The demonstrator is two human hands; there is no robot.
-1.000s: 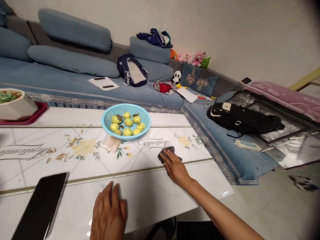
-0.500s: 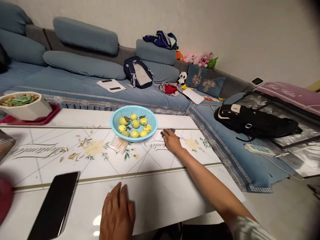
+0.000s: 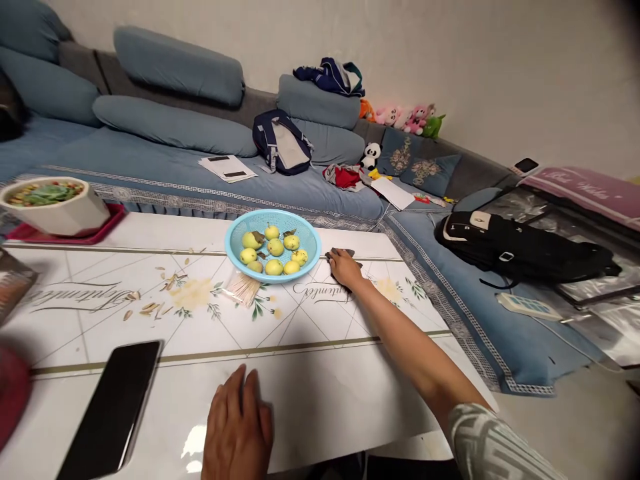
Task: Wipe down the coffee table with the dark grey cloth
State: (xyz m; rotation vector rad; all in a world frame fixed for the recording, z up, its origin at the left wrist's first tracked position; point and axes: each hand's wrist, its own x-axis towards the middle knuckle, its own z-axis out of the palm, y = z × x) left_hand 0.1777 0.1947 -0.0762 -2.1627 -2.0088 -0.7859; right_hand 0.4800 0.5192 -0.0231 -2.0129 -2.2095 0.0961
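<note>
My right hand (image 3: 345, 268) reaches across the white coffee table (image 3: 320, 393) and presses a dark grey cloth (image 3: 351, 253) onto its patterned runner. The fingers are curled over the cloth, and most of it is hidden. Just left of that hand stands a light blue plastic basket (image 3: 229, 250) with several yellow-green fruits (image 3: 275, 247) and a few leaves in it. My left hand (image 3: 237, 427) lies flat on the near part of the table, fingers extended, holding nothing. A black smartphone (image 3: 113, 407) is to its left.
Seed shells (image 3: 153, 308) are scattered left of the basket, and a bag of toothpicks (image 3: 242, 288) touches its near side. A potted succulent (image 3: 55, 207) sits on a red tray (image 3: 117, 219). Behind is a blue sofa (image 3: 165, 180) with a backpack (image 3: 283, 143); a black bag (image 3: 525, 250) lies right.
My right hand has gathered its fingers more tightly over the cloth at nearly the same spot. The left hand rests as before. The whole view has shifted slightly.
</note>
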